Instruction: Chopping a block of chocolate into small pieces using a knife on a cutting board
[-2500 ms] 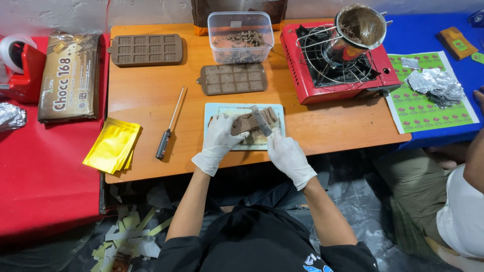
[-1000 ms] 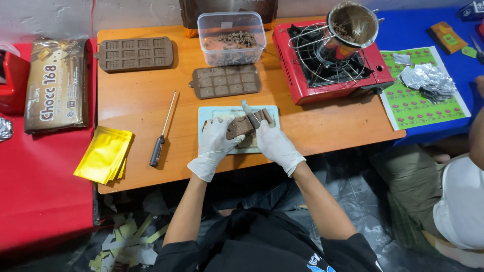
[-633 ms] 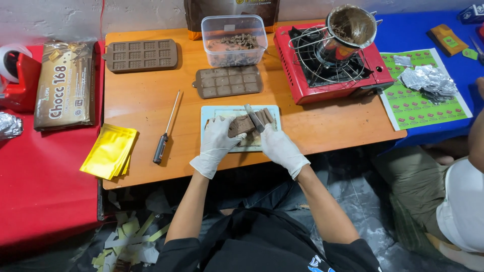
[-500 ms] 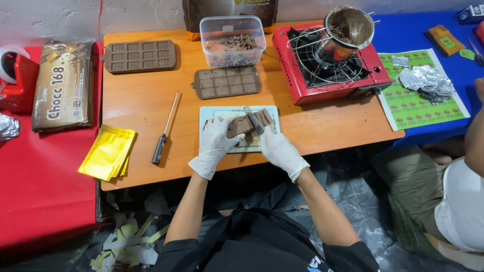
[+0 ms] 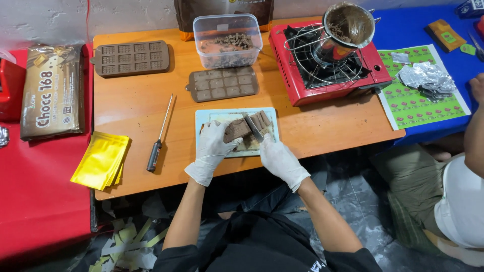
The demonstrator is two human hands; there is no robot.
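Vs a second ago: almost nothing moved. Both gloved hands sit in the same spots on the cutting board point(image 5: 217, 117), knife blade point(image 5: 252, 128) at about the same place on the chocolate block point(image 5: 241, 129). Reads as mid-cut, slow pressing, not repositioning. The block still looks one piece, so the cut seems unfinished.

Left hand point(image 5: 212, 151): white glove, fingers curled over the block's left end, pinning it down. Right hand point(image 5: 279, 158): white glove, fingers closed round the knife handle; the handle itself is hidden under the hand.

Block location: on the pale board at the near middle of the orange table point(image 5: 131, 116), just in front of the filled chocolate mould point(image 5: 223, 84). Long axis runs left-right across the board, right end tilted slightly away from the person. Blade crosses it at a steep angle, tip pointing away and left.

Nearby: a thermometer probe point(image 5: 159, 136) left of the board, gold pouches point(image 5: 101, 160) at the table edge, and a red gas stove point(image 5: 327, 65) with a metal pot point(image 5: 348, 25) to the right. Another person's arm is at the far right, not involved.
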